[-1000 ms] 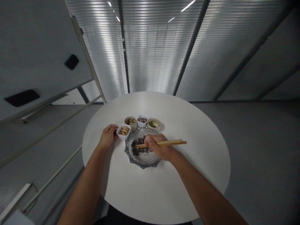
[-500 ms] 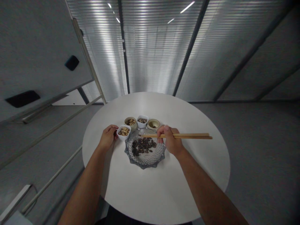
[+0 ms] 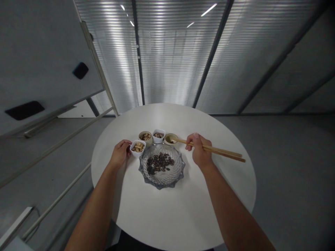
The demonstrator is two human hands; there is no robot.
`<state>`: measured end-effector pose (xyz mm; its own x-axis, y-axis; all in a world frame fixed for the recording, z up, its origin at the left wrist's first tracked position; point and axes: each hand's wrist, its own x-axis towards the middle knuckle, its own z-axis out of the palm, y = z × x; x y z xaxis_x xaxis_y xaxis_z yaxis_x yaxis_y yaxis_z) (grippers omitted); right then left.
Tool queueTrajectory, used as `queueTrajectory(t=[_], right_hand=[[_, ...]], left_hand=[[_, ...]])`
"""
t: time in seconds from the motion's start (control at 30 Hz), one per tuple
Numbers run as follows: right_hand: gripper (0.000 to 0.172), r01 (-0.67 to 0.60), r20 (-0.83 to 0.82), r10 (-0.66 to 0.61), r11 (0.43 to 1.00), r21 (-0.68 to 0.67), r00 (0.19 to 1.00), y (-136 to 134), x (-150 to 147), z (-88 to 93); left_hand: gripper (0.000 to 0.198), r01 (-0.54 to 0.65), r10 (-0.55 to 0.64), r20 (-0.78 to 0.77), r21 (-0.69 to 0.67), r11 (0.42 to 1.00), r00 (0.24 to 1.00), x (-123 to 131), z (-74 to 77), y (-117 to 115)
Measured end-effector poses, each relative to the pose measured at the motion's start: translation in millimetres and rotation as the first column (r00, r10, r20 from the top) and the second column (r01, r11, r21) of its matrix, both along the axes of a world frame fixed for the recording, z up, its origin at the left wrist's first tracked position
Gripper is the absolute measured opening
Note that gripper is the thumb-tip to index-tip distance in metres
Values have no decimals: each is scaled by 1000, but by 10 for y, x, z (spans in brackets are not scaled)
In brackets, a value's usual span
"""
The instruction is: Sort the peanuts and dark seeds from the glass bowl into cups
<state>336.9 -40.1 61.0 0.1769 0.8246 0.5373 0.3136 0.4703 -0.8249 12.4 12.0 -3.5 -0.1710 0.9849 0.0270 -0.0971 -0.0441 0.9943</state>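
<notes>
My right hand is closed around a pair of wooden chopsticks. Their tips reach into the right-hand tan bowl, which has a few small pieces at its bottom. On the left, my left hand has its fingers curled against the side of a white square bowl of pale, peanut-like pieces. Between the hands sits a scalloped glass dish with many dark, glossy seeds spread on it. Behind it are another tan bowl of brownish nuts and a second white bowl of striped seeds.
Everything stands on a round white table, the bowls in an arc along the glass dish's far rim. A whiteboard on a metal stand rises at the left. Glass panels with blinds lie beyond the table.
My right hand has moved to the right, and the chopstick tips have gone from above the glass dish into the right-hand tan bowl. My left hand stays by the white bowl.
</notes>
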Motion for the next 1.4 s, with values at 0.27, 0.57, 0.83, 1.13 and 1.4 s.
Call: queueTrajectory(t=[0.27,0.57,0.83,1.13,1.4], right_hand=[[58,-176,-66,171,982,-74,983,-41,-66,11],[64,-369,17,387,891,-266,922,-56,-69,33],[61,-420,32,452,850,-317,891,4,76,-44],[61,-392,34,423,864,-316,905,1,12,-75],[63,-320,40,348,897,-305,937,-23,-37,-39]], left_hand=[[18,4,-4,7,-5,1000,1000,17,-17,22],[17,-5,5,8,-11,1000,1000,31,-25,36],[18,1,-2,-12,-14,1000,1000,39,-20,15],[17,0,0,-18,2,1000,1000,46,-25,17],[19,4,-4,-6,-5,1000,1000,37,-68,42]])
